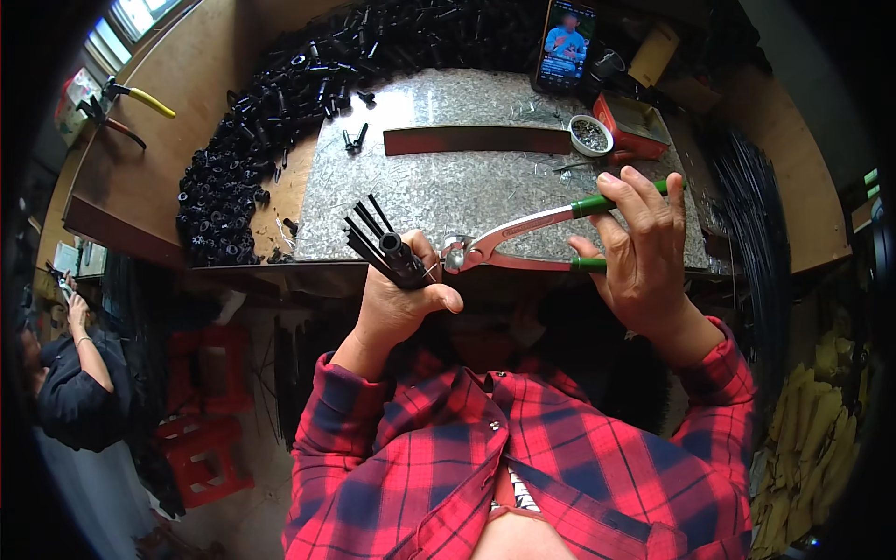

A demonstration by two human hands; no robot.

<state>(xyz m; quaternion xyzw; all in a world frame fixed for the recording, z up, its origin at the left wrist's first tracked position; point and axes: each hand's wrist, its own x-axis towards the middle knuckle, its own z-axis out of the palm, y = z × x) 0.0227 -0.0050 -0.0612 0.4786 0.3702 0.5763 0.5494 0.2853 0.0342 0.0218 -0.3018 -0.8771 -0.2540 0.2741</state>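
My left hand is wrapped round a black tubular piece with several thin black rods standing out of its far side. A thin bright wire shows at the piece, beside my thumb. In my right hand are end-cutting pincers with green grips, their handles spread apart, the fingers over the far handle and the thumb side near the other. The pincers' head points left and sits right next to the wire and my left fingers. Whether the jaws touch the wire I cannot tell.
A speckled board covers the bench, with a dark flat strip on it. Black tubular parts are heaped left and behind. A white cup of small metal bits, a red box and a phone stand back right. Another person sits left.
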